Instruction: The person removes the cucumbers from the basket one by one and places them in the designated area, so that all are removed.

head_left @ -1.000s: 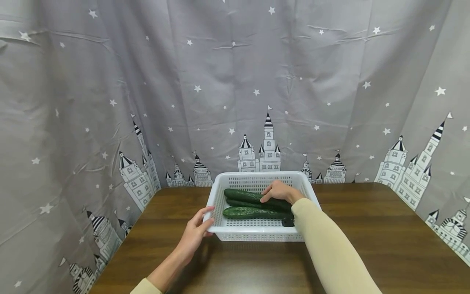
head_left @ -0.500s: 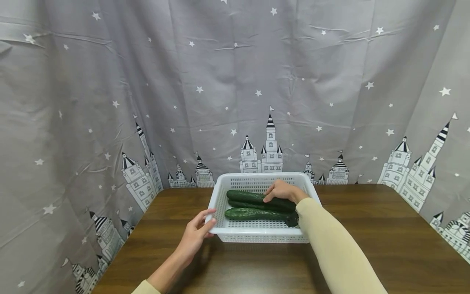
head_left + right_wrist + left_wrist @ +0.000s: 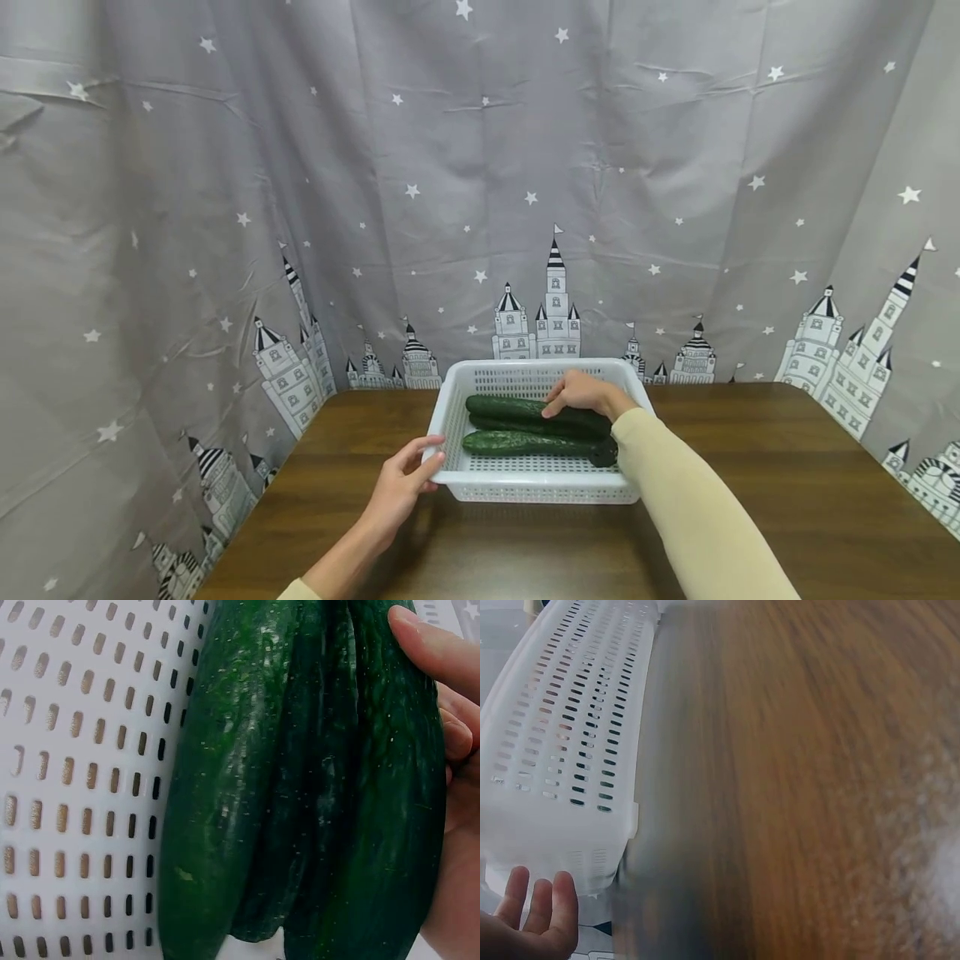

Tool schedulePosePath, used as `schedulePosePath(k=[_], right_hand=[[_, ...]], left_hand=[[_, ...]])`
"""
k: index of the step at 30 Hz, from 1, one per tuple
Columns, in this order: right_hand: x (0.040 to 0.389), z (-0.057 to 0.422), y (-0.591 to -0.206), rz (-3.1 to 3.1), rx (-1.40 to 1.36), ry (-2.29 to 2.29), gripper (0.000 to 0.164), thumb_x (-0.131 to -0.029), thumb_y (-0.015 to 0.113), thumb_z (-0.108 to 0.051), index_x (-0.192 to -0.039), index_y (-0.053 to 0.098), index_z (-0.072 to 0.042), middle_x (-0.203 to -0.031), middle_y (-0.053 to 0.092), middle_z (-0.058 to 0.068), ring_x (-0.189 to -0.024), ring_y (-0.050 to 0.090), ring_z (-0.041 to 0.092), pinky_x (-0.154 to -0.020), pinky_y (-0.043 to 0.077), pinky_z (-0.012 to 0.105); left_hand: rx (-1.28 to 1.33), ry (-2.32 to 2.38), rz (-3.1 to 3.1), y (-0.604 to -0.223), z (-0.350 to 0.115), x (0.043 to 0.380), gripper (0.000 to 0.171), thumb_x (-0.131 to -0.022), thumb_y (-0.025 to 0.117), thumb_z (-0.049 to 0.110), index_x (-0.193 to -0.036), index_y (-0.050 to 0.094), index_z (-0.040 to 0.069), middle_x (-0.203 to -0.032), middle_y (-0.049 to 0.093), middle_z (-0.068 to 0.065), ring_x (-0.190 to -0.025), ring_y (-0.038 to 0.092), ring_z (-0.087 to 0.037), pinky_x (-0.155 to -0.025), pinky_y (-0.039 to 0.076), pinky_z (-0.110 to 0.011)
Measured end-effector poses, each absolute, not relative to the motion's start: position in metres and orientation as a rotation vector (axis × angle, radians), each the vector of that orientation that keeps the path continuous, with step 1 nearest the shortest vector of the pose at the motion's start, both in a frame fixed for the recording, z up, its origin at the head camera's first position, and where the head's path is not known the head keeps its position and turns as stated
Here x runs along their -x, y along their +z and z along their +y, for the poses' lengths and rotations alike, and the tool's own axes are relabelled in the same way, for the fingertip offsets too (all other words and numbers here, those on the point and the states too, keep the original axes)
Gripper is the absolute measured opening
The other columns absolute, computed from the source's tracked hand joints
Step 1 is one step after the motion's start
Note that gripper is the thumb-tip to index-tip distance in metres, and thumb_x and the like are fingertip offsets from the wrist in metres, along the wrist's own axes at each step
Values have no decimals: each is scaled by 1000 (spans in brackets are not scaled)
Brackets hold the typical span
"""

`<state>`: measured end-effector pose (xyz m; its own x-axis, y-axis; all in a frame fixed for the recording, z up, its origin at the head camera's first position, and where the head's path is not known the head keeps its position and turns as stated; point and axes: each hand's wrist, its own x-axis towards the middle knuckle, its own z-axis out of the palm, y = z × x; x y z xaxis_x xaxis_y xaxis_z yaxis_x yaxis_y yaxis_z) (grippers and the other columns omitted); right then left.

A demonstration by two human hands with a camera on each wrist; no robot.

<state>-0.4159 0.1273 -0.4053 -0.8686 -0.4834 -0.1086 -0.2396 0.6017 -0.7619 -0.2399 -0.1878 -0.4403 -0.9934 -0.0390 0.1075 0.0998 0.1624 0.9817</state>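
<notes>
Three cucumbers inside the basket. Right hand grips basket's far-side cucumber, left hand pinches basket's left rim; glossy skin could slip.

We cannot read any text, label, brand, number or sign in the 3 views.

Three bumpy dark-green cucumbers, side by side, in white basket.
</notes>
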Motion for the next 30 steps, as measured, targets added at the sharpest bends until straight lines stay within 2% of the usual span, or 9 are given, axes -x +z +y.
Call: schedulePosePath(k=[7, 12, 17, 22, 23, 28, 29, 30], right_hand=[[418, 130, -394, 2535, 648, -1141, 32, -81, 81, -19, -108, 77, -2, -126, 69, 15, -133, 52, 37, -108, 44, 51], [419, 139, -380, 2538, 674, -1142, 36, -83, 81, -22, -113, 76, -3, -132, 65, 17, -135, 49, 38, -109, 43, 52], [414, 150, -361, 2524, 708, -1142, 35, -84, 80, -22, -114, 76, -4, -129, 68, 15, -136, 49, 38, -110, 42, 52], [411, 162, -340, 2542, 776, -1105, 35, -85, 80, -23, -114, 76, -4, -133, 65, 18, -132, 52, 36, -106, 45, 50], [411, 165, -335, 2545, 778, -1102, 35, -84, 80, -23, -114, 76, -4, -134, 64, 18, -123, 59, 33, -103, 48, 47], [411, 187, -320, 2587, 761, -1088, 40, -87, 78, -24, -119, 73, -2, -134, 63, 20, -120, 60, 35, -100, 50, 47], [410, 191, -319, 2595, 751, -1088, 41, -87, 78, -24, -120, 72, -1, -133, 64, 20, -121, 60, 36, -101, 50, 49], [410, 196, -318, 2601, 745, -1087, 41, -88, 77, -25, -121, 71, -1, -133, 64, 20, -130, 54, 39, -103, 48, 51]], left_hand=[[85, -1973, -2305, -445, -186, 238, 41, -98, 66, 25, -134, 60, 8, -123, 63, -23, -90, 61, -17, -76, 53, -33], [103, -1962, -2300, -447, -186, 238, 41, -100, 63, 26, -136, 58, 8, -125, 62, -24, -91, 61, -17, -76, 53, -32], [110, -1974, -2300, -449, -186, 236, 40, -100, 62, 26, -136, 57, 8, -127, 61, -23, -91, 61, -16, -76, 54, -34], [114, -1971, -2303, -449, -187, 235, 39, -102, 60, 28, -136, 56, 10, -133, 59, -22, -93, 62, -16, -76, 53, -34], [113, -1971, -2302, -449, -187, 235, 39, -102, 60, 28, -136, 56, 10, -133, 59, -22, -94, 62, -16, -76, 53, -34], [116, -1971, -2303, -448, -186, 237, 40, -102, 60, 28, -137, 56, 11, -132, 60, -22, -94, 62, -16, -76, 53, -35], [115, -1970, -2307, -448, -186, 237, 39, -102, 60, 27, -137, 56, 11, -132, 60, -22, -93, 62, -17, -75, 53, -35], [110, -1969, -2312, -448, -187, 237, 39, -102, 60, 27, -137, 56, 11, -131, 60, -22, -93, 62, -17, -74, 53, -34]])
